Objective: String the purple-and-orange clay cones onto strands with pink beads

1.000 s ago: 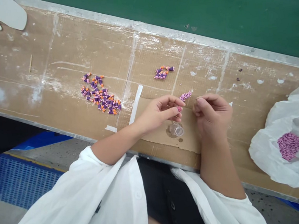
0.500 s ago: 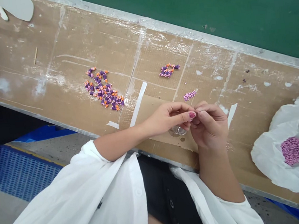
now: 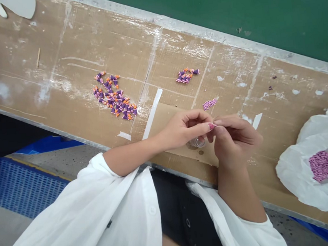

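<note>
From my head camera, the only view I have, I look down at both hands meeting over a flat piece of cardboard [image 3: 165, 119] on the worktable. My right hand [image 3: 236, 135] is pinched between thumb and forefinger on a tiny pale piece [image 3: 215, 125], too small for me to make out. My left hand [image 3: 190, 127] brings its thumb, with a painted nail, and its fingers right up to that same piece; whether they grip it too I cannot tell. Just below my left fingertips, partly hidden by them, stands a small clear cup [image 3: 200, 142] on the cardboard. Just beyond my hands lies a small pile of pink bits [image 3: 209, 104], and further off a small cluster of purple-and-orange figures [image 3: 187, 75]. A larger group of the same figures [image 3: 117, 102] lies to my left, while to my right a crumpled white wrapping [image 3: 294, 168] holds a bigger pink heap [image 3: 324, 165]. I judge the step in hand to be close fingertip work on that one piece, held up clear of the cardboard. As I see it, the next move calls for a light, steady pinch and both hands kept close, since so small a thing could easily slip.
</note>
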A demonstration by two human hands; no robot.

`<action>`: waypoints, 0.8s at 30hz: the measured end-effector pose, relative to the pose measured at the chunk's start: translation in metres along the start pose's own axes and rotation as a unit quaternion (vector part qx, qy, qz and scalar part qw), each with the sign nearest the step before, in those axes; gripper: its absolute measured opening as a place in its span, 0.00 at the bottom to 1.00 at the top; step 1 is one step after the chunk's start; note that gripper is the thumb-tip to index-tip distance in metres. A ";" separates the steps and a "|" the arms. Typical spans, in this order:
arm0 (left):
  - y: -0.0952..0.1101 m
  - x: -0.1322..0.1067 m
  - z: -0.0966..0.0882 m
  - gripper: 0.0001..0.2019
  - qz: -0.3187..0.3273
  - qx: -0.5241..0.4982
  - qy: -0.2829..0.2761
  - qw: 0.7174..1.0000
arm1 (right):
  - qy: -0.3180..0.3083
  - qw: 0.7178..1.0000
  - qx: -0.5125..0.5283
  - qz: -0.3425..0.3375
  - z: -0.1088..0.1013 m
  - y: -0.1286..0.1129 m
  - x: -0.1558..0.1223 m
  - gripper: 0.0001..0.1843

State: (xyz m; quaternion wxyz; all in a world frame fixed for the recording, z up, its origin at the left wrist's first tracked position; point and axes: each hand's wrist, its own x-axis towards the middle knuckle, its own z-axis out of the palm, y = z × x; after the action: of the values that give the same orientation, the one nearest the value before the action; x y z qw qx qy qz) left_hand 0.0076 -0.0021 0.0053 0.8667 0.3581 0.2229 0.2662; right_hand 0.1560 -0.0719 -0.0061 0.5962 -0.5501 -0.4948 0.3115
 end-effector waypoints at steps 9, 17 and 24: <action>-0.002 0.000 -0.005 0.22 0.011 0.026 -0.017 0.999 | 0.003 0.997 -0.065 -0.034 -0.001 -0.003 -0.001 0.02; -0.001 0.001 -0.006 0.20 0.048 0.100 -0.034 0.993 | -0.013 0.998 -0.032 -0.050 -0.003 -0.002 0.001 0.01; -0.003 0.004 -0.013 0.12 0.193 0.285 -0.014 0.939 | -0.011 0.997 -0.047 -0.065 -0.005 -0.003 0.000 0.03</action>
State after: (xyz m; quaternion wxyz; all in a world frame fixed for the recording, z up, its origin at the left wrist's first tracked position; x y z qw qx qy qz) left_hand 0.0042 0.0049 -0.0061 0.6632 0.6299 0.2038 0.3491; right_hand 0.1598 -0.0743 -0.0028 0.5829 -0.5408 -0.5503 0.2546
